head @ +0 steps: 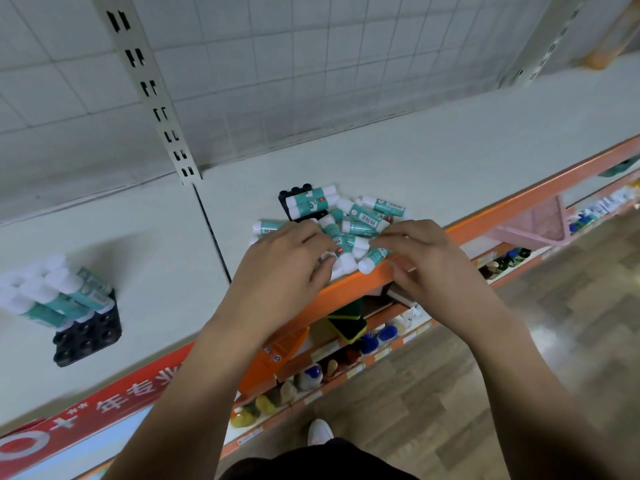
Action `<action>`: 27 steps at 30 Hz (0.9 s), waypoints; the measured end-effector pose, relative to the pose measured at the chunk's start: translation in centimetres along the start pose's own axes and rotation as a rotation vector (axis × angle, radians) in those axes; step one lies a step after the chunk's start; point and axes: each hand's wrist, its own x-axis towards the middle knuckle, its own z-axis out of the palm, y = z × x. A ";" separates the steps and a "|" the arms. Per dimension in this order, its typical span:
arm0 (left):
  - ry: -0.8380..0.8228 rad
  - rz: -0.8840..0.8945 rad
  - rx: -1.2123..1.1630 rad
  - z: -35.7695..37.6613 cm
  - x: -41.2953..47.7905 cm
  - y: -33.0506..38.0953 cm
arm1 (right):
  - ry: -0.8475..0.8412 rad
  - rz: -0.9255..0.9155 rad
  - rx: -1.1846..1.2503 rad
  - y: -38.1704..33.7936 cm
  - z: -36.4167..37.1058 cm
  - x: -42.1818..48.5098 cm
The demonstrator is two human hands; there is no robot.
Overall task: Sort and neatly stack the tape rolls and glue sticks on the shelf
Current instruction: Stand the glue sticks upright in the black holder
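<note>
A loose pile of teal-and-white glue sticks (360, 220) lies near the front edge of the white shelf (450, 161). Two more sticks rest on a black tray (289, 199) at the pile's back. My left hand (287, 261) covers the pile's left side, fingers curled over several sticks. My right hand (415, 251) pinches one glue stick (372, 259) at the orange shelf lip. On the left, a second black tray (90, 337) holds several glue sticks (52, 292) standing in rows. No tape rolls are visible.
An orange rail (502, 206) edges the shelf front. A pink basket (543, 220) hangs below at right. Lower shelves hold bottles and an orange box (277, 355). A slotted upright (152, 95) and grid back panel stand behind. A red banner (104, 407) runs lower left.
</note>
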 end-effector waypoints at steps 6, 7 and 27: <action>0.015 -0.052 0.009 -0.1 0.1 -0.6 | -0.035 -0.020 0.074 1.2 1.6 0.5; 0.016 -0.064 0.011 -0.2 0.1 -0.7 | -0.032 -0.019 0.103 1.3 1.5 0.6; -0.074 0.017 -0.027 1.1 -0.1 -1.6 | -0.023 0.030 0.207 -0.5 0.5 1.1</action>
